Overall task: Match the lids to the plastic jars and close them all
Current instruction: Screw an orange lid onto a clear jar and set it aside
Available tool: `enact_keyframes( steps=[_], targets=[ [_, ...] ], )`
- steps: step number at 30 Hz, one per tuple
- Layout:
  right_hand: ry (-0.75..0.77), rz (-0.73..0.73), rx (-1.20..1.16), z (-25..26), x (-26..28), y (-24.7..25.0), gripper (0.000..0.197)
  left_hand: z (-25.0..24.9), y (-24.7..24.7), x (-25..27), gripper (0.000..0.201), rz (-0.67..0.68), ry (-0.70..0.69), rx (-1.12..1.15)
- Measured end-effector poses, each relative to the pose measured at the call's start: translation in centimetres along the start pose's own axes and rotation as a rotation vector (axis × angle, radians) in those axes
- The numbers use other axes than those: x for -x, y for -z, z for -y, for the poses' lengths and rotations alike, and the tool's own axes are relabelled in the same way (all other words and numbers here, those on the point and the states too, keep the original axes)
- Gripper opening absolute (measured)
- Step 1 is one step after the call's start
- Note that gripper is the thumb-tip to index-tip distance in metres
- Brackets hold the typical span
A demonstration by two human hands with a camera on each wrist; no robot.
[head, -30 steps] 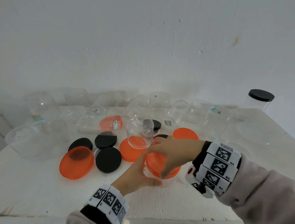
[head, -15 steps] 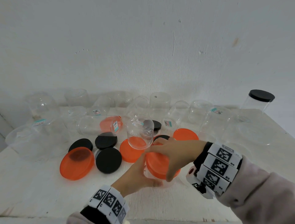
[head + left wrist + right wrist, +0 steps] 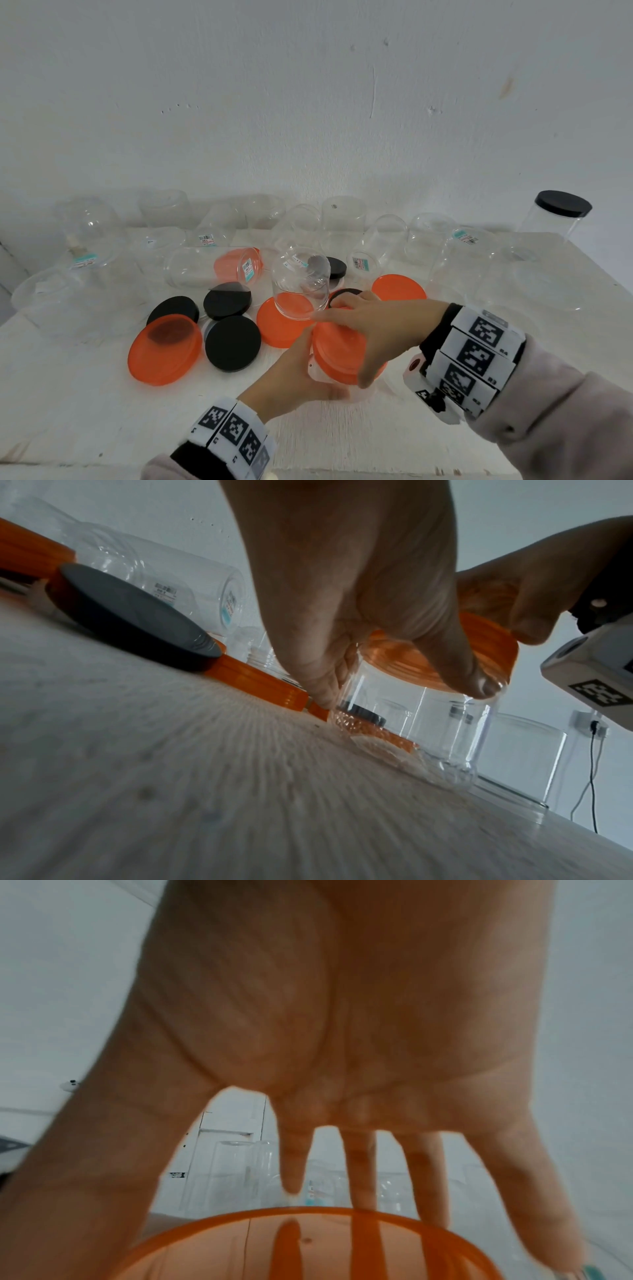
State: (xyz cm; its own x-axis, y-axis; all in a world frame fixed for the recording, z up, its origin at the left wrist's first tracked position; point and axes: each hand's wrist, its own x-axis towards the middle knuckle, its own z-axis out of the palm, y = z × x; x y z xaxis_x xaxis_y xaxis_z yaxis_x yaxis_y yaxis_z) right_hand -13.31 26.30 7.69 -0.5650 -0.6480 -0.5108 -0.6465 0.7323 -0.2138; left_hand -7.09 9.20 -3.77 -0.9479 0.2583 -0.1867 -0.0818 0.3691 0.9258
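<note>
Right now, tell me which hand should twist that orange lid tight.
Right. The right hand already spans the orange lid from above, fingers on its rim, while the left hand grips the clear jar below it, steadying it on the table.

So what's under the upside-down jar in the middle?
The upside-down jar stands on a loose orange lid, which lies on the white table. Inside, the jar looks empty. Whatever is under that lid is hidden.

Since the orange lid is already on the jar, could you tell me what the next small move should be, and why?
Probably a further twist: the right hand grips the orange lid from above, the left hand holds the clear jar, and whether it is tight cannot be told.
</note>
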Motion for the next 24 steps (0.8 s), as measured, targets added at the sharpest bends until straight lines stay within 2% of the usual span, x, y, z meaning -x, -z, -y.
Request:
enact_keyframes(
  steps=[3,9,11,13,16,19,24],
  targets=[
    [-0.006,-0.025,-0.011,-0.4,-0.2,-0.4,0.101,-0.1,0.0,0.0,0.096,-0.004,-0.009,0.011],
    [-0.210,-0.126,0.111,0.3,-0.7,-1.3,0.109,0.0,0.0,0.0,0.096,0.006,-0.009,0.045],
    [-0.185,-0.072,0.085,0.0,-0.4,-0.9,0.113,0.0,0.0,0.0,0.095,0.004,-0.001,0.028],
    [-0.077,-0.026,0.013,-0.1,0.0,-0.3,0.114,0.0,0.0,0.1,0.096,0.007,0.000,0.013],
    [0.029,-0.043,-0.021,-0.1,0.0,-0.2,0.104,0.1,-0.1,0.0,0.096,0.008,0.006,0.021],
    [0.012,-0.071,0.012,-0.3,-0.3,-0.7,0.095,0.0,0.0,0.0,0.097,0.009,0.012,0.022],
    [-0.048,-0.136,0.060,0.0,-0.7,-1.3,0.094,-0.2,0.0,0.0,0.095,0.015,0.003,0.034]
  ],
)
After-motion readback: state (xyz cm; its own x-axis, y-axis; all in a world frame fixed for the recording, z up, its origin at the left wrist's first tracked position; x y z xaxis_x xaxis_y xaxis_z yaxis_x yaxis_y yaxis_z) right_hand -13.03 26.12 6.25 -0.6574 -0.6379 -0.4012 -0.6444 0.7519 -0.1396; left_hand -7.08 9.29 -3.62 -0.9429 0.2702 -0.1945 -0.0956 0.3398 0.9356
